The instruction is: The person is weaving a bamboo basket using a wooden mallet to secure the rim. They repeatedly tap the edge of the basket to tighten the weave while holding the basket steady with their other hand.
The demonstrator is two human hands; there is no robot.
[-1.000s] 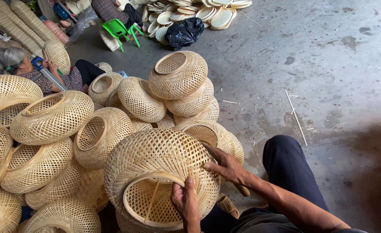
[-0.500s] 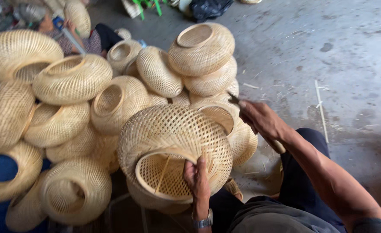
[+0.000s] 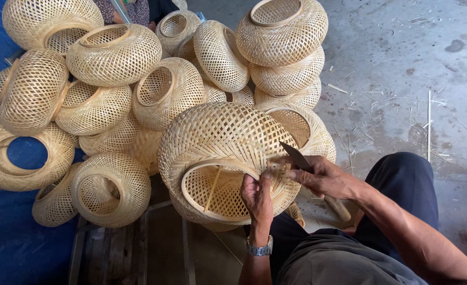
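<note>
A round woven bamboo basket (image 3: 217, 142) rests on my lap with its open ring facing me. My left hand (image 3: 257, 192) grips the ring's rim at the lower right. My right hand (image 3: 323, 177) holds a knife (image 3: 296, 156) whose dark blade points up-left and touches the weave next to my left fingers. The knife's wooden handle sticks out below my right hand. A watch sits on my left wrist.
Several finished woven baskets (image 3: 112, 53) are piled in front and to the left, some stacked at the back (image 3: 283, 31). A blue tarp (image 3: 11, 248) lies left, a wooden pallet (image 3: 159, 253) below. Grey concrete floor (image 3: 413, 63) with bamboo slivers lies right. Another person's clothing shows at the top.
My right hand has come in from the basket's far side to the rim and now holds the knife blade against the weave. My view has shifted closer and leftward.
</note>
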